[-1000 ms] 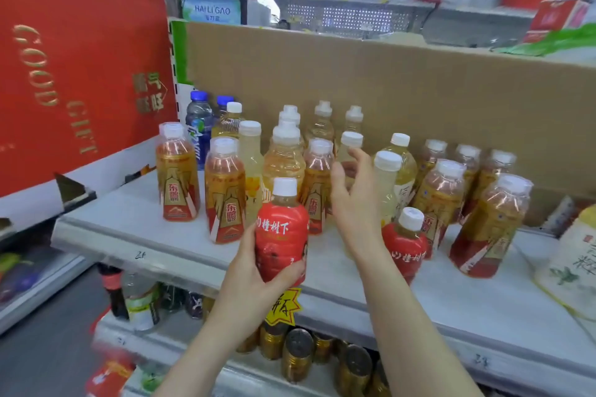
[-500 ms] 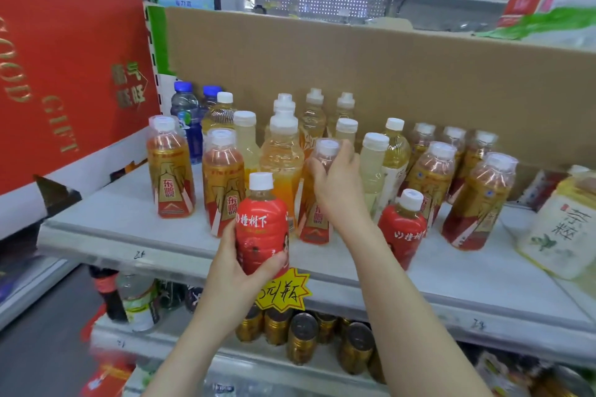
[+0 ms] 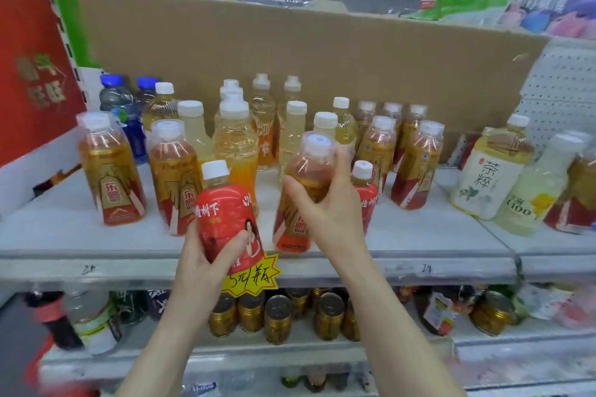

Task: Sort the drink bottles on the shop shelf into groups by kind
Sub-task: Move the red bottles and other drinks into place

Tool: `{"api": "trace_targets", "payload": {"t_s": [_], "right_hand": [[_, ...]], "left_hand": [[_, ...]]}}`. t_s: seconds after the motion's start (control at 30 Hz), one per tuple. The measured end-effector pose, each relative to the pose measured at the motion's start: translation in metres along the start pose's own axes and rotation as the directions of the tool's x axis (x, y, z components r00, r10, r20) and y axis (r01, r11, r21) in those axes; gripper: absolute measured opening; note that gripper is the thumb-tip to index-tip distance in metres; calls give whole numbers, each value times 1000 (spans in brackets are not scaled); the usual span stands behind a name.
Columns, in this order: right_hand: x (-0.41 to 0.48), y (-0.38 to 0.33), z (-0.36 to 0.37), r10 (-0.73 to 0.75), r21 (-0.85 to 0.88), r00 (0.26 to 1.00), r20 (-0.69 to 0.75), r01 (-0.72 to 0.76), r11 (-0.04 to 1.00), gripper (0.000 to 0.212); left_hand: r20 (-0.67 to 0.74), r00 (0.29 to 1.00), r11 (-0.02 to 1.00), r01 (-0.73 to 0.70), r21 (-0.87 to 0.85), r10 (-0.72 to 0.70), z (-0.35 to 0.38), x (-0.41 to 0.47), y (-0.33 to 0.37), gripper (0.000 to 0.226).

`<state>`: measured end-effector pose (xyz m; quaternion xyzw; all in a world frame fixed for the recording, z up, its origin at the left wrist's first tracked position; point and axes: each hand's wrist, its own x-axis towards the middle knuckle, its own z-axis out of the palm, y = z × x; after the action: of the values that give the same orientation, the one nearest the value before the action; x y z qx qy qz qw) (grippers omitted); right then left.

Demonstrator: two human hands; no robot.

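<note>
Left hand (image 3: 206, 255): fingers and thumb wrapped round a red-label bottle (image 3: 225, 216), held upright in front of the shelf (image 3: 419, 235) edge. Right hand (image 3: 329, 213): clamped round the shoulder of an amber bottle (image 3: 306, 177) with a gold/red label, tilted with its cap leaning right. Can't tell if its base touches the shelf; that spot is blurred.

Around the hands:
- Just behind the left hand, to its left: two matching amber bottles (image 3: 174, 177), upright. The nearer one is almost touching the held red bottle.
- Directly behind the right hand: second red-label bottle (image 3: 366, 190), partly hidden by the fingers.
- Right of the right hand: amber cluster (image 3: 416, 167), tight group.
- Behind and between both hands: pale yellow bottles (image 3: 235, 138), mixed kinds, crowding the mid shelf.
- Far left, at the back: blue-capped bottles (image 3: 117, 100).
- Far right: white-label tea bottle (image 3: 490, 171), leaning.
- Cardboard sheet (image 3: 290, 51) walls off the back.
- Below the left hand: yellow price tag (image 3: 254, 277) on the shelf lip, gold cans (image 3: 277, 316) on the shelf under it.
</note>
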<state>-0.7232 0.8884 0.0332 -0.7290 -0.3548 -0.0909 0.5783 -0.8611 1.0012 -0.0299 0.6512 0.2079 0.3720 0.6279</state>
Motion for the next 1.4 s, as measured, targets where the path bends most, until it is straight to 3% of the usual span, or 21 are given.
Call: {"api": "trace_targets", "payload": {"t_s": [0.1, 0.2, 0.37, 0.47, 0.7, 0.9, 1.03, 1.17, 1.2, 1.27, 1.33, 1.4], "right_hand": [[-15, -4, -36, 33, 108, 997, -76, -24, 994, 73], [-21, -2, -79, 56, 159, 984, -170, -29, 987, 66], [1, 30, -136, 75, -7, 944, -322, -81, 997, 65], [34, 65, -149, 79, -132, 946, -314, -126, 983, 69], [73, 119, -130, 49, -253, 964, -261, -117, 960, 77], [97, 131, -116, 11, -320, 967, -254, -94, 943, 70], [103, 134, -111, 22, -398, 967, -253, -125, 909, 75], [66, 119, -101, -41, -383, 941, -336, -96, 919, 70], [51, 114, -95, -25, -312, 945, -326, -83, 947, 67], [29, 106, -79, 106, -140, 980, -169, -130, 982, 73], [18, 106, -63, 183, -169, 983, 14, -178, 969, 90], [13, 108, -53, 215, -231, 974, 77, -192, 954, 95]], "left_hand": [[40, 999, 999, -15, -43, 17, 11, -3, 4, 81], [96, 994, 998, -38, -45, 42, 30, -8, 10, 69], [109, 993, 998, -39, -53, 45, 60, -10, 12, 56], [76, 996, 996, -32, -86, 38, 77, -10, 9, 67], [23, 999, 997, -37, -73, 39, 98, -7, 4, 65], [7, 999, 998, -31, -52, 32, 102, -5, 0, 65], [6, 1000, 999, -24, -26, 24, 105, -6, 2, 49], [29, 999, 1000, -15, -20, 16, 101, -5, 0, 47], [37, 999, 1000, -11, -21, 12, 100, -4, 0, 47], [44, 999, 1000, -3, -29, 5, 97, -2, -4, 50], [62, 998, 999, -1, -43, 4, 93, 0, -7, 58], [85, 996, 999, 7, -50, -3, 91, 1, -8, 63]]}}
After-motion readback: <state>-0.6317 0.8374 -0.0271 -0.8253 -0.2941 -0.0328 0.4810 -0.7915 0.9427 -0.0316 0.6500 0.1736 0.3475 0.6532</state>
